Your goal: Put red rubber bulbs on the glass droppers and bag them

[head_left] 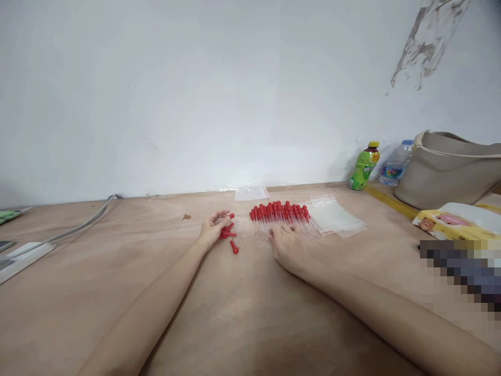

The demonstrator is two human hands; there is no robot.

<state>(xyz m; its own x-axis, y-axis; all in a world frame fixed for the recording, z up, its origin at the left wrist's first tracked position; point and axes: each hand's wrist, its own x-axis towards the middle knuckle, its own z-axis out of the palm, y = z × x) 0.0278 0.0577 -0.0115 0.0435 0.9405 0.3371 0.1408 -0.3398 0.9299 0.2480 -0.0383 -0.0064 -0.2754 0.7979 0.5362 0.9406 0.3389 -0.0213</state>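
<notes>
A row of droppers with red rubber bulbs [278, 210] and thin clear tubes lies side by side, bulbs toward the wall. My right hand [287, 245] is closed, its curled fingers low over the tube ends; what they hold is hidden. To the left, a small loose group of red droppers [227, 233] lies at different angles. My left hand [213, 228] is beside this group, thumb and fingers closed around a red-bulbed dropper [231, 215] at the fingertips. Another dropper [234, 247] lies closer to me, its bulb pointing my way.
Clear plastic bags [336, 216] lie right of the row, and a white sheet [251, 194] by the wall. Farther right are a green bottle [363, 167], a water bottle [395, 164], a beige bin [446, 172] and a yellow packet [450, 222]. At left are a cable [84, 222] and power strip [29, 259].
</notes>
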